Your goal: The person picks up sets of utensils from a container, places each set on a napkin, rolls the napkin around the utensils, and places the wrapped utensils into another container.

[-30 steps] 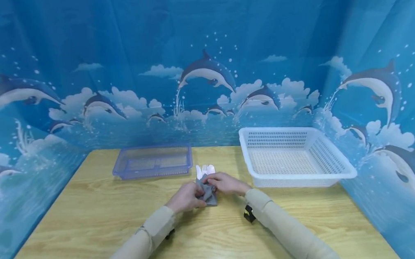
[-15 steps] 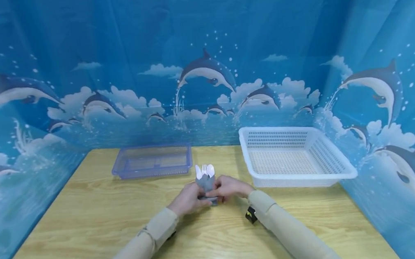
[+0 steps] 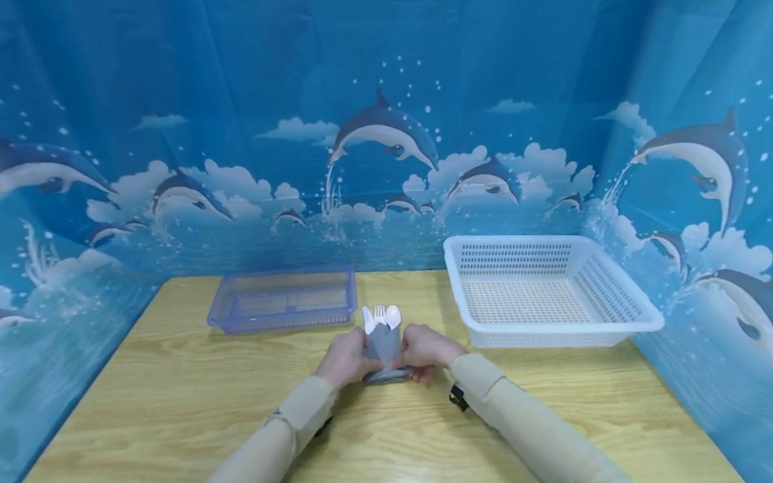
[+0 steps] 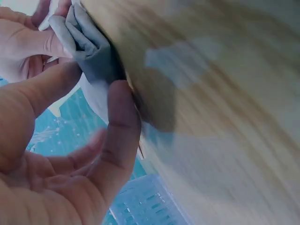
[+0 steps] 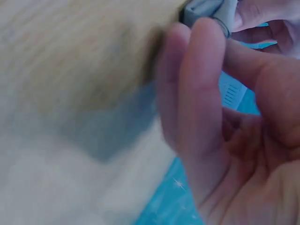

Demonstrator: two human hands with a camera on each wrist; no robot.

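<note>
A folded grey cloth (image 3: 384, 341) lies on the table between both hands, with a white knife (image 3: 368, 320), fork (image 3: 380, 313) and spoon (image 3: 392, 317) sticking out of its far end. My left hand (image 3: 345, 358) pinches the cloth's left side; in the left wrist view thumb and forefinger of that hand (image 4: 70, 140) hold the folded grey layers (image 4: 93, 51). On the other side my right hand (image 3: 429, 347) pinches the cloth's right edge. The right wrist view shows the right hand (image 5: 225, 112) with its fingertips at the cloth (image 5: 204, 10).
A translucent purple tray (image 3: 283, 321) stands at the back left of the wooden table (image 3: 167, 414). At the back right is a white perforated basket (image 3: 553, 334). Behind and beside the table hangs a blue curtain (image 3: 242, 93) with dolphins.
Both hands have shifted on the cloth and now hold its two sides. The cloth looks smoother around the cutlery, with a wider fold across its near end.
</note>
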